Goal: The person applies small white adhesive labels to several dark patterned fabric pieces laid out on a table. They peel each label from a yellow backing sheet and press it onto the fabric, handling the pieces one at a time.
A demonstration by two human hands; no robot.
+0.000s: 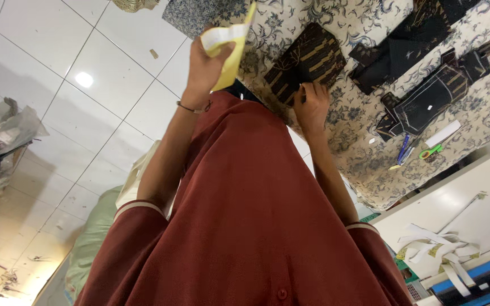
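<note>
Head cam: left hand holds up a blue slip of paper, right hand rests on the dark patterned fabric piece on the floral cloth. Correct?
Not quite. In the head view the paper in the left hand is yellow and white, not blue. The rest holds: the right hand rests on the dark patterned fabric piece lying on the floral cloth.

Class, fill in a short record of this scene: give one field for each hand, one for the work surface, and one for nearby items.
Left hand: raised, holding yellow and white paper pieces
Right hand: resting on dark patterned folded fabric piece
Surface: table covered in cream floral cloth
Nearby: green-handled scissors, blue pen, more dark fabric pieces
</note>
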